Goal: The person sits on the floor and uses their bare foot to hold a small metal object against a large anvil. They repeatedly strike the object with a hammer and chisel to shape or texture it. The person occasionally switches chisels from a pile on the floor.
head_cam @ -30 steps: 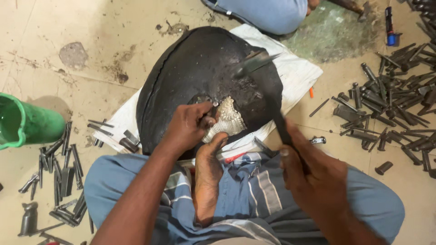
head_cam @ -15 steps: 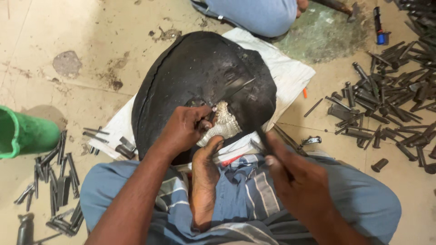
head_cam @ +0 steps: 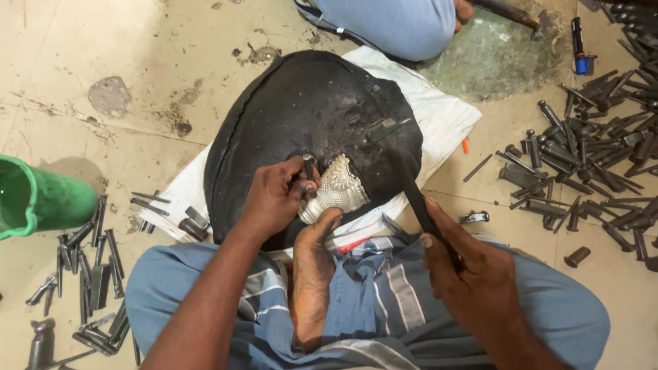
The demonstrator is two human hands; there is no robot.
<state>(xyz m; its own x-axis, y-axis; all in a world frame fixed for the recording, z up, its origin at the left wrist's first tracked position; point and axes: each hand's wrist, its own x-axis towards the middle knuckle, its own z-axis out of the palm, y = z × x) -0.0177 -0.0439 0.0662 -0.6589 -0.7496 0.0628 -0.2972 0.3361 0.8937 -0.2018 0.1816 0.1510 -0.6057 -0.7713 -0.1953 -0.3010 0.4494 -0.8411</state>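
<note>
Here left hand (head_cam: 277, 199) pinches a punch (head_cam: 308, 171) upright on the silver piece (head_cam: 336, 190); right hand (head_cam: 473, 281) grips the hammer (head_cam: 401, 164), head raised just right of it.

A stained beige floor (head_cam: 137, 62) carries a white cloth (head_cam: 439, 116), a green bucket (head_cam: 38, 199) at the left edge, and scattered dark metal punches (head_cam: 589, 164) at the right edge.

The punch tip is hidden by the left hand (head_cam: 274, 199); the green bucket (head_cam: 38, 199) is cut off at the edge.
</note>
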